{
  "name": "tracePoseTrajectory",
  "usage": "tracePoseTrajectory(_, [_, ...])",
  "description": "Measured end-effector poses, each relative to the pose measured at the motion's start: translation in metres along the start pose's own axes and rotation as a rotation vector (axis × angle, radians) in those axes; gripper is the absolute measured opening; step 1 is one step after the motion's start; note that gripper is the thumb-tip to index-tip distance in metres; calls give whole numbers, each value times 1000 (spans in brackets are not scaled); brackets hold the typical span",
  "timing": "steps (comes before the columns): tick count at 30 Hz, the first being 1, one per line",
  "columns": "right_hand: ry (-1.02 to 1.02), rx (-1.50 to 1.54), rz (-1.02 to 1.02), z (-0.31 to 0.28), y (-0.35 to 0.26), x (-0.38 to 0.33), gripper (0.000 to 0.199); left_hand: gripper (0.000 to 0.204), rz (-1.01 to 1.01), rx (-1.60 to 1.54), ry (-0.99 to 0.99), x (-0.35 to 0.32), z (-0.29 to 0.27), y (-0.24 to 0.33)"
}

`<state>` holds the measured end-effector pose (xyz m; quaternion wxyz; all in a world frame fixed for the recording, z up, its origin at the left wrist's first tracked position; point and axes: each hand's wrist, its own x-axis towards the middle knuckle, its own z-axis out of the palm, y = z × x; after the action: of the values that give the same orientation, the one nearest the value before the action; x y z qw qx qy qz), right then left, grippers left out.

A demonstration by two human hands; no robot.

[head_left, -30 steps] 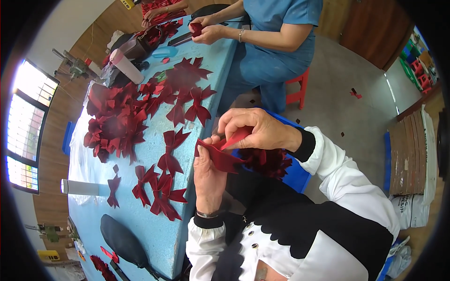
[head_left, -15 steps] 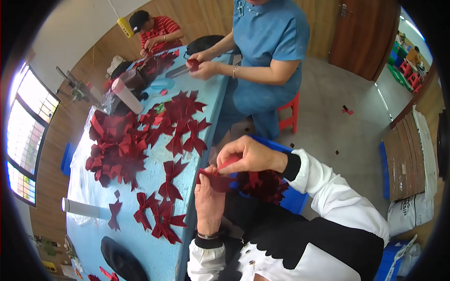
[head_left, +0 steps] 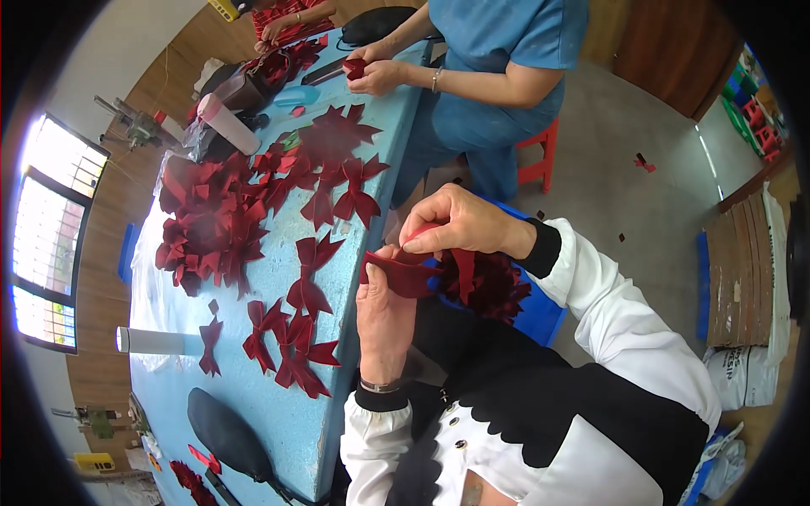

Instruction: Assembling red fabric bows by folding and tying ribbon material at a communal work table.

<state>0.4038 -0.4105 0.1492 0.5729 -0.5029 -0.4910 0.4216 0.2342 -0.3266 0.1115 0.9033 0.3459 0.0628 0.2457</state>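
Note:
Over the table's right edge, my left hand point(head_left: 386, 333) is closed on a dark red fabric bow point(head_left: 403, 277), its thumb pressed to the near side. My right hand point(head_left: 472, 223) pinches a narrow red fabric strip point(head_left: 422, 240) at the middle of the bow. One length of red fabric point(head_left: 464, 274) hangs below the right fingers. Just left of my hands, finished-looking red bows point(head_left: 312, 274) lie on the blue table point(head_left: 278, 430). Below my right wrist, a blue crate point(head_left: 544, 316) holds crumpled dark red fabric pieces point(head_left: 494, 291).
A large heap of red bows point(head_left: 207, 219) covers the table's middle. A pink-capped bottle point(head_left: 228, 125), a white cylinder point(head_left: 152, 341) and a black cushion-like object point(head_left: 228, 426) are around it. A co-worker in blue point(head_left: 506, 42) sits on a red stool point(head_left: 540, 160); another in red stripes sits beyond.
The view has tipped downward. The bow in my left hand now shows more of its width, and a strip of fabric hangs more plainly below my right fingers.

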Motion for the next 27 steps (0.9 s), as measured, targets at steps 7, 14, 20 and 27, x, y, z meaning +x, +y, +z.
tracePoseTrajectory(7, [-2,34,-6,-2,5,-2,17,33,3,-38,64,0,0,-3])
tracePoseTrajectory(14, [-5,67,13,-3,6,-2,17,31,-9,12,49,2,-5,-6])
tracePoseTrajectory(20, [-3,75,13,-3,7,-1,17,31,-12,16,67,1,-4,-5])
tracePoseTrajectory(27, [-8,49,4,-4,10,0,17,31,5,2,36,0,-5,-6])
